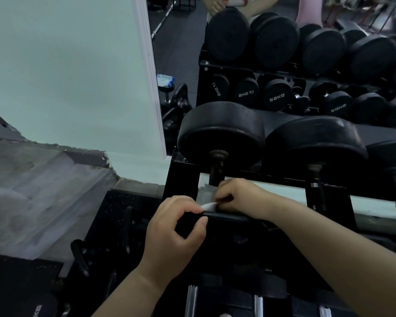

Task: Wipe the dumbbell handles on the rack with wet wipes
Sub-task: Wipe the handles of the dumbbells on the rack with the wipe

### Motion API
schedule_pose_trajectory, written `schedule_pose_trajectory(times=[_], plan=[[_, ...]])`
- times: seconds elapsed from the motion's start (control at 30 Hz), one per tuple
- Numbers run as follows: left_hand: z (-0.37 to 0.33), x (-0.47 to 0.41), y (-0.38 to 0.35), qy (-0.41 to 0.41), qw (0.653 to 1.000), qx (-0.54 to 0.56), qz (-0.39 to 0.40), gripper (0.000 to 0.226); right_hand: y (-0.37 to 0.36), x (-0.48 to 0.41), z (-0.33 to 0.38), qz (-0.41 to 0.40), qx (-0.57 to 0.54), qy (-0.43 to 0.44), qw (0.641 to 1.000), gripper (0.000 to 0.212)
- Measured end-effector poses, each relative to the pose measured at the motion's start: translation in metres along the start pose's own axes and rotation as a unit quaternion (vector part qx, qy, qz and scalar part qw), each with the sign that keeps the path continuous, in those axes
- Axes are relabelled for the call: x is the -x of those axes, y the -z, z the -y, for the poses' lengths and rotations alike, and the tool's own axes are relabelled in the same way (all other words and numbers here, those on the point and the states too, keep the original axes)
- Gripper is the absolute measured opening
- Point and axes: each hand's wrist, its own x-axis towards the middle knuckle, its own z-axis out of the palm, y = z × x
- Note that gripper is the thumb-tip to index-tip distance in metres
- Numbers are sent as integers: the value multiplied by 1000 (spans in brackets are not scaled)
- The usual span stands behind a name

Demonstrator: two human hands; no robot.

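Gym corner: pale wall (66, 76) at nine o'clock, mirror (181, 42) at twelve, speckled dark floor (114, 202) at seven. At centre, the right hand (240, 197) pinches the wet wipe (205, 195) against the dumbbell handle (216, 171) on the rack (181, 179). The left hand (174, 232) curls round the front rail (229, 217).

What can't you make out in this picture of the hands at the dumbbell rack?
Head view, the only one:
- Rusty metal dumbbell handle: its near end is hidden under the white wet wipe and the right hand.
- Left hand: whether it pinches the wipe or the dark bar is lost in shadow.
- Blue-and-white packet in the mirror: print too small.
- Person in the mirror: cut off by the top edge.
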Motion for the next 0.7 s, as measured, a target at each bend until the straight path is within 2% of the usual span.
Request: schedule_pose_trajectory(times=[0.03, 0.07, 0.13, 0.17, 0.23, 0.33, 0.37, 0.5, 0.57, 0.6, 0.7], plan=[[0, 0, 0, 1, 1000, 1, -1, 8, 6, 2, -2, -33, -37, -26, 998, 11], [1, 0, 0, 1, 1000, 1, -2, 8, 12, 3, -5, -105, -81, -63, 989, 10], [2, 0, 0, 1, 1000, 0, -3, 9, 23, 4, -12, -251, -149, -152, 945, 10], [2, 0, 0, 1, 1000, 0, -3, 9, 25, 1, -13, -281, -152, -192, 928, 16], [1, 0, 0, -1, 1000, 1, 0, 9, 18, -11, -11, -270, -177, -235, 917, 23], [1, 0, 0, -5, 1000, 2, -4, 9, 2, -31, -1, -271, -313, -249, 875, 16], [1, 0, 0, -6, 1000, 1, -4, 9, -1, -31, 0, -264, -333, -243, 872, 16], [2, 0, 0, -7, 1000, 3, -4, 9, -11, -4, -7, -113, -391, -167, 898, 31], [2, 0, -1, -9, 1000, 5, -3, 9, -13, 4, -5, -70, -373, -155, 912, 30], [2, 0, -1, -9, 1000, 6, -3, 9, -13, 3, -5, -80, -374, -156, 911, 29], [2, -1, 0, -12, 1000, 7, 0, 9, -3, -18, -12, -187, -413, -204, 868, 29]])
